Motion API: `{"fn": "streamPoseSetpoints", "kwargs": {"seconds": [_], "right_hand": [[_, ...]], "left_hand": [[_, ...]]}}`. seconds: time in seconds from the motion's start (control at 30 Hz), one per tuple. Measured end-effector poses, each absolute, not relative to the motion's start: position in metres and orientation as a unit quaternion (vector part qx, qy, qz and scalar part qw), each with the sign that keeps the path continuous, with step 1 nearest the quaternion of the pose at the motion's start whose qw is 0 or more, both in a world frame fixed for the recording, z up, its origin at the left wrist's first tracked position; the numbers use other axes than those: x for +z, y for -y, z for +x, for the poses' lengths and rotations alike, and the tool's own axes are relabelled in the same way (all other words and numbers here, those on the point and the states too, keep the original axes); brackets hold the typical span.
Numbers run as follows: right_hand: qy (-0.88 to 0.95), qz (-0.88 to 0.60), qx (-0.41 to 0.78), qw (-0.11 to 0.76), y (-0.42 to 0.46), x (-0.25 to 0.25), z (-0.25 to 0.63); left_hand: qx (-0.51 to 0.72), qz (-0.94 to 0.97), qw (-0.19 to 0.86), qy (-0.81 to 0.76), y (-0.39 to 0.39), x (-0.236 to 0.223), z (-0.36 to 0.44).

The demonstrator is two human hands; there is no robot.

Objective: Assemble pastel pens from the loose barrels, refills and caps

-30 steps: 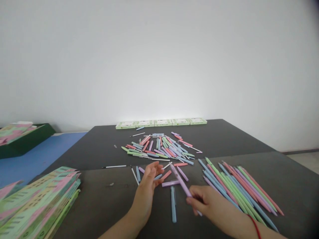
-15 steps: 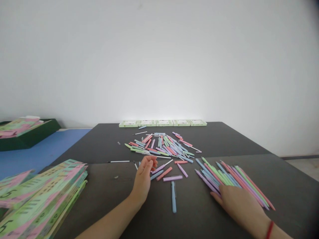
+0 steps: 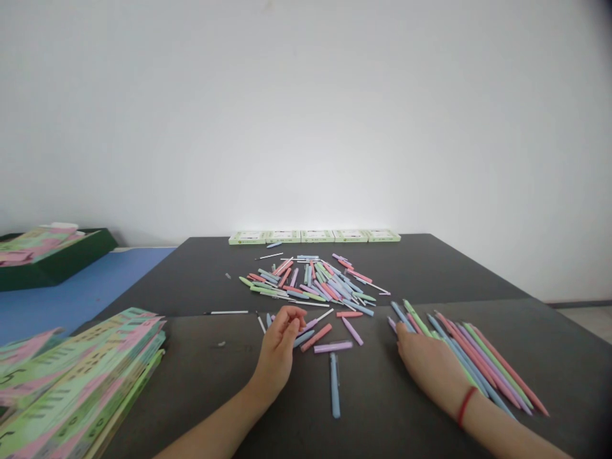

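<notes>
My left hand (image 3: 280, 349) is raised over the near middle of the dark table, its fingers loosely curled and the thumb apart, with nothing visible in it. Beside its fingertips lie a blue pen part (image 3: 303, 338), a red pen part (image 3: 316, 338) and a lilac barrel (image 3: 333, 347). Closer in lies a blue barrel with a clip (image 3: 335, 386). On the right, my right hand (image 3: 433, 364) closes from above over the left part of a row of pastel pens (image 3: 482, 357). Green, blue and lilac ends stick out past its knuckles; most fingertips are hidden.
A loose heap of pen parts and white refills (image 3: 325, 284) covers the middle of the table (image 3: 191, 382). Flat pale-green boxes (image 3: 317, 236) line the far edge. Printed green-pink packs (image 3: 90, 382) are stacked at left, near a dark green tray (image 3: 90, 255) on a blue surface.
My right hand has moved forward and slightly left over the pens, and the left pens are now mostly covered by it. The left hand has barely shifted.
</notes>
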State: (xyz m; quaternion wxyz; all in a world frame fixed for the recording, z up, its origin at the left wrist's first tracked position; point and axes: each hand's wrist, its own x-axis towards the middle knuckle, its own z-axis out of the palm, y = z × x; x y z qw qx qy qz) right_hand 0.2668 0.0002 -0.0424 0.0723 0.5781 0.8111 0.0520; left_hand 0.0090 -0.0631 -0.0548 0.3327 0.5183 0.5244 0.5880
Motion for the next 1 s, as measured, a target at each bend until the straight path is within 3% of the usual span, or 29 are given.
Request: {"fn": "streamPoseSetpoints", "kwargs": {"seconds": [0.13,0.3,0.73,0.8,1.0], "right_hand": [[-0.843,0.534,0.045,0.056,0.003,-0.033,0.246],[-0.907,0.420,0.019,-0.028,0.012,-0.032,0.201],[-0.952,0.296,-0.045,-0.060,-0.012,-0.042,0.165],[-0.943,0.301,-0.107,-0.091,-0.009,-0.037,0.172],[-0.804,0.298,-0.481,-0.182,0.006,-0.032,0.192]], "left_hand": [[0.591,0.510,0.314,-0.541,0.057,-0.055,0.004],[0.596,0.489,0.286,-0.569,0.051,-0.054,-0.007],[0.561,0.507,0.297,-0.583,0.057,-0.061,-0.003],[0.567,0.519,0.297,-0.567,0.061,-0.061,0.000],[0.539,0.592,0.370,-0.472,0.074,-0.050,0.017]]}}
